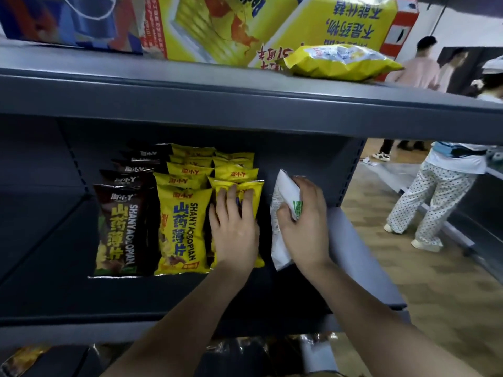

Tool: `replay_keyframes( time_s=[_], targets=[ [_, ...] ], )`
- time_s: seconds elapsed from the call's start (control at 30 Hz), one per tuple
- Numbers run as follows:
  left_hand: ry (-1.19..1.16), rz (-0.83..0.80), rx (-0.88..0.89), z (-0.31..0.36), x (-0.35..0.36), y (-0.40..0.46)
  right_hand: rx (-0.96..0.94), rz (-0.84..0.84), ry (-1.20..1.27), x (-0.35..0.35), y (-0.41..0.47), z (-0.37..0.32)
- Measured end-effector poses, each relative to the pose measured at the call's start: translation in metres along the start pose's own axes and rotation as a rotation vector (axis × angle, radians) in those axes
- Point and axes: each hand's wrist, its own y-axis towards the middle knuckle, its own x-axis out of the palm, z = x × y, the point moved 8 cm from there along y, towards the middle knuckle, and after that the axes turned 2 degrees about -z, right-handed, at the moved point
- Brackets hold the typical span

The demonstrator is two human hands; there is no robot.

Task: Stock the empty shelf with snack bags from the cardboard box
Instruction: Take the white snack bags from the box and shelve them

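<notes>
Yellow bags point(235, 183) stand in a loose upright row on the shelf point(272, 292) and could topple forward if the left hand point(234, 227), fingers flat and straight against the front one, lifts off too soon. The right hand point(303, 223) grips a white bag point(280, 197) just beside that row; crowding it in may knock the row over.
</notes>
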Motion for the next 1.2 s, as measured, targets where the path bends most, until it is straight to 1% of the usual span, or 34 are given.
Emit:
replay_keyframes(
  time_s=[0.07,0.2,0.3,0.4,0.6,0.77,0.8,0.87,0.93,0.97,1.03,1.1,1.2],
  targets=[
    [0.037,-0.01,0.024,-0.003,0.005,-0.001,0.011,0.004,-0.007,0.005,0.003,0.006],
    [0.092,0.02,0.044,-0.008,0.01,-0.004,0.041,0.005,-0.012,0.015,0.006,0.017],
    [0.124,-0.019,0.038,-0.006,0.015,-0.002,0.049,0.004,-0.015,0.019,0.008,0.022],
    [0.138,-0.025,0.031,-0.006,0.015,-0.001,0.054,-0.003,0.005,0.02,0.01,0.023],
    [0.188,-0.048,-0.022,-0.008,0.013,-0.001,0.026,-0.03,0.061,0.016,0.014,0.026],
    [0.147,-0.077,-0.127,-0.004,0.002,-0.002,-0.002,-0.057,0.087,0.007,0.021,0.028],
    [0.123,-0.068,-0.121,0.002,-0.003,-0.001,-0.01,-0.047,0.098,0.005,0.023,0.028],
    [0.005,-0.029,-0.025,0.027,-0.016,-0.001,-0.027,-0.03,0.135,0.001,0.027,0.029],
    [-0.213,-0.025,0.087,0.056,-0.025,-0.003,-0.033,-0.026,0.178,-0.002,0.03,0.031],
    [-0.347,-0.057,0.108,0.068,-0.025,-0.004,-0.029,-0.028,0.202,-0.003,0.032,0.032],
    [-0.613,-0.158,0.052,0.08,-0.019,-0.005,-0.02,-0.043,0.237,-0.006,0.034,0.036],
    [-0.818,-0.265,-0.036,0.087,-0.006,-0.004,-0.025,-0.063,0.233,-0.008,0.037,0.039],
    [-0.971,-0.427,-0.109,0.095,0.017,0.002,0.004,-0.106,0.215,-0.006,0.041,0.05]
  ],
)
